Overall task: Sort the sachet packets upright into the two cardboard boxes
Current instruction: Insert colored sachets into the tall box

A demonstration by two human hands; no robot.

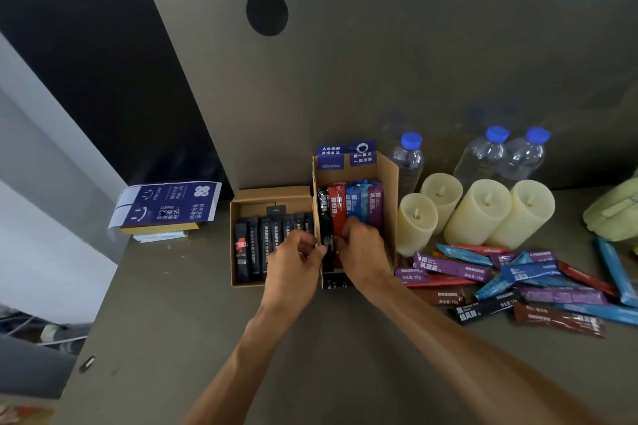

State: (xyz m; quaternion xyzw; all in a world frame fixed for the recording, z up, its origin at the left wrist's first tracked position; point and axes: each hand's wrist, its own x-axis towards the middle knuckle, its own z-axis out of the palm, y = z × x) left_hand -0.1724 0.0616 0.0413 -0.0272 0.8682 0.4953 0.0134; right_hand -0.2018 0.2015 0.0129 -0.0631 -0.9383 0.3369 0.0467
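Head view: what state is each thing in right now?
Left box, open, dark sachets upright inside.
Right box, open, coloured sachets upright inside.
Black sachet, upright in right box.
Left hand, pinching black sachet.
Right hand, pinching black sachet.
Loose sachets, flat on table.
Bottles, capped, upright.
Candles, upright, unlit.

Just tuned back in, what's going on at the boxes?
A person's left hand and right hand pinch a black sachet standing at the left end of the taller box, beside red, blue and purple ones. The lower box holds a row of dark sachets. A pile of loose sachets waits on the table.
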